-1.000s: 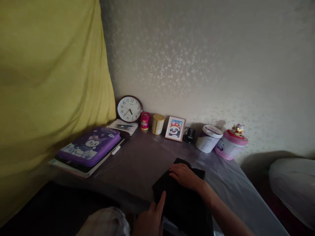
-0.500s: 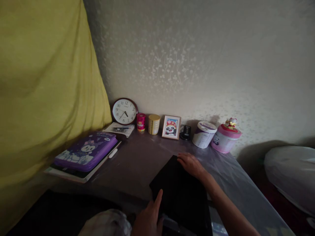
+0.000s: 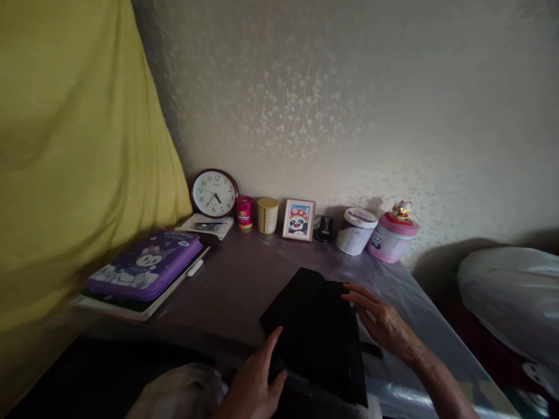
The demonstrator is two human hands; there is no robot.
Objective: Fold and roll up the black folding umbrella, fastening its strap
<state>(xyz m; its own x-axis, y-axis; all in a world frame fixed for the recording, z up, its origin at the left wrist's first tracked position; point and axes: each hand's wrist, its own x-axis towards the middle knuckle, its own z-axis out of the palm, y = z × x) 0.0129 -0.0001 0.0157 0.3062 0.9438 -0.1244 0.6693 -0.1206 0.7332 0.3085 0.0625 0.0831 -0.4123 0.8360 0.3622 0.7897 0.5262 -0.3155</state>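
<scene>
A black, flat, folded thing [image 3: 317, 331], perhaps a folder or pouch, lies at the near part of the covered table, with a crease running down its middle. My left hand [image 3: 255, 375] is at its left edge, thumb and index finger spread apart; the other fingers are hidden. My right hand [image 3: 382, 323] reaches in from the right, its fingers stretched out and the tips at the thing's upper right corner. A dark strap-like piece [image 3: 371, 349] sticks out from its right side.
On the left lies a purple case [image 3: 148, 265] on books, beside a white pen-like object [image 3: 195, 267]. Along the wall stand a clock [image 3: 215, 193], a pink can [image 3: 244, 212], a yellow-lidded can [image 3: 268, 216], a panda picture frame [image 3: 299, 220] and two tubs [image 3: 356, 233]. A yellow curtain [image 3: 87, 145] hangs left.
My right hand has moved right along the black thing's far edge, its fingers lifting and straightening. The thing's right half now shows a separate corner. My left hand has spread and shifted slightly left.
</scene>
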